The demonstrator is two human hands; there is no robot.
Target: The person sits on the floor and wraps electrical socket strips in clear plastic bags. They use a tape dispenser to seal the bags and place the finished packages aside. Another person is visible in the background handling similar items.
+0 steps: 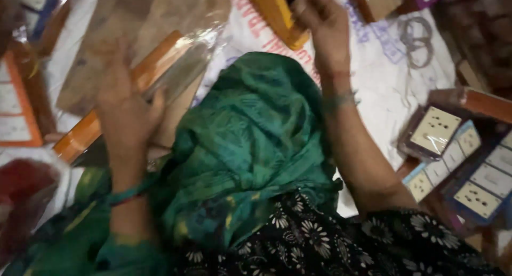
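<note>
Far left: a red bundle in clear plastic (21, 193), blurred. Left hand (125, 108), fingers spread flat and released, pressed on a long orange box in a clear sleeve (160, 73) lying slanted across brown paper (106, 25). Centre: green patterned cloth (250, 142) over the lap. Right hand (320, 20) raised, fingers curled onto the end of a yellow-orange box (277, 14) above a white printed sack (384, 73). Far right: packets of wall sockets (453, 158), overlapping, near rubber bands (416, 38).
</note>
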